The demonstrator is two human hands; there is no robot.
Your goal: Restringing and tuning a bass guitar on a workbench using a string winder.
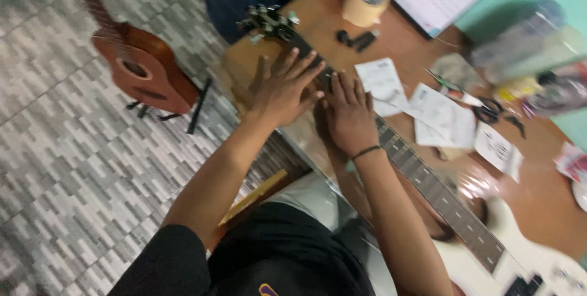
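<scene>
Instrument repair workshop: an electric guitar point(428, 192) lies across a brown desk point(538, 198) with tape roll point(365, 3), scissors point(496, 113) and paper slips point(443, 116); a ukulele point(143, 70) stands on the tiled floor point(73, 168).

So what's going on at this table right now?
A person leans over a wooden table with an electric guitar lying across it. Both hands rest flat on the guitar neck near the headstock: the left hand nearer the tuners, the right hand beside it. Paper slips, scissors and a tape roll lie around; another guitar stands on the floor.
</scene>
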